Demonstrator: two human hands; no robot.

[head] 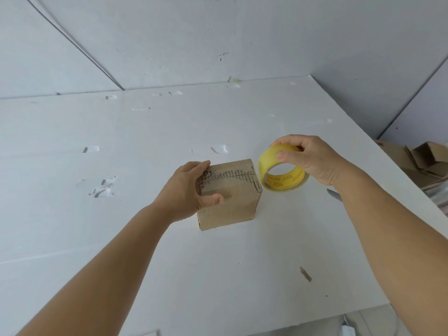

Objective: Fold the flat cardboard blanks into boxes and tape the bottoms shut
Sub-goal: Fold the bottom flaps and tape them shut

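I see a small folded cardboard box (228,197) standing on the white worktop (97,238), near the middle of my view, with a strip of clear tape lying across its upward face over a band of dark printed marks. My left hand (186,187) grips the box at its left end: the fingers curl over the far top edge and the thumb (213,199) presses on the upward face near the tape. My right hand (308,158) holds a roll of yellow-cored clear packing tape (282,169) just beside the box's right top corner, raised off the worktop, with the roll's open core facing me. The thumb lies on the outer tape surface and the fingers wrap over the top of the roll, so the hand is closed around it. I cannot tell whether the tape on the box still joins the roll. Scraps of crumpled clear tape (104,186) are stuck to the worktop left of the box and farther back. A small brown scrap (306,274) lies on the worktop toward the near right. Beyond the worktop's right edge sits a pile of brown cardboard (421,163). A dark thin object (333,194) shows just under my right wrist, too hidden to name.
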